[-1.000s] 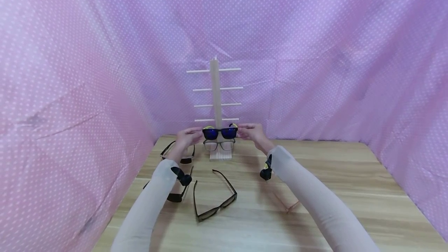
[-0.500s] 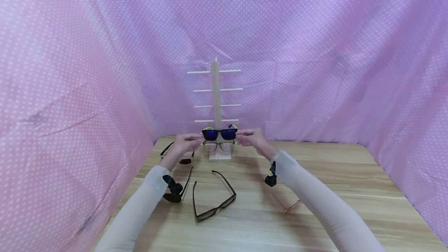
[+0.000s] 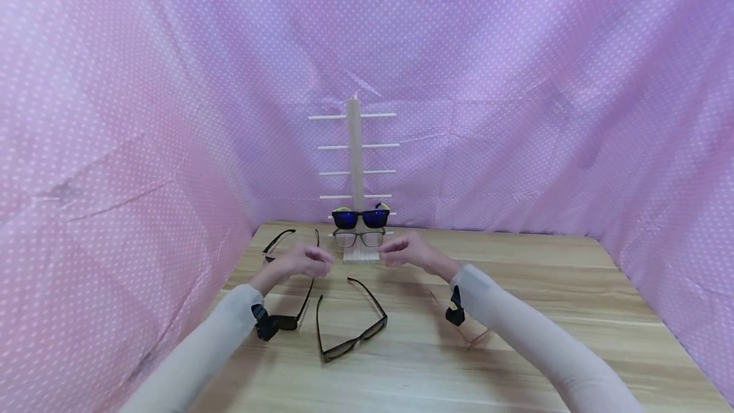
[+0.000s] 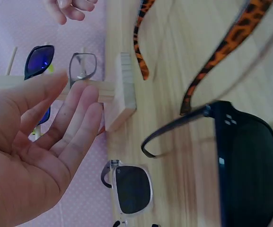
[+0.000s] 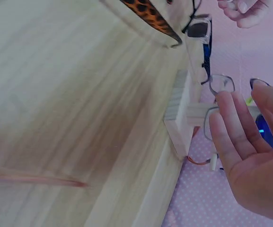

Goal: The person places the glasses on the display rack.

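A pink dotted curtain (image 3: pixel 459 81) encloses a wooden table (image 3: pixel 573 298). Clock positions are read in the head view, centred on the stand's foot. Left hand (image 3: pixel 304 261), at 9 o'clock, and right hand (image 3: pixel 411 252), at 3: fingers loosely bent, holding nothing; the right fingertips lie near the gray glasses (image 3: pixel 373 239), contact uncertain. Blue sunglasses (image 3: pixel 375 218) hang on the stand (image 3: pixel 355 152) at 12, just above the gray pair. Farther out: brown sunglasses (image 3: pixel 359 340) at 6, black sunglasses (image 3: pixel 287 322) between 7 and 8, pink glasses (image 3: pixel 470 343) at 4.

Likely hazards: a fingertip catching the gray frame could rock the stand; the blue pair might slide off if its arms are poorly seated; a low left wrist could nudge the black pair.

The left wrist view alone shows clear-framed sunglasses (image 4: pixel 133 189) with their lens unobstructed; in the head view, the left hand partly covers them.
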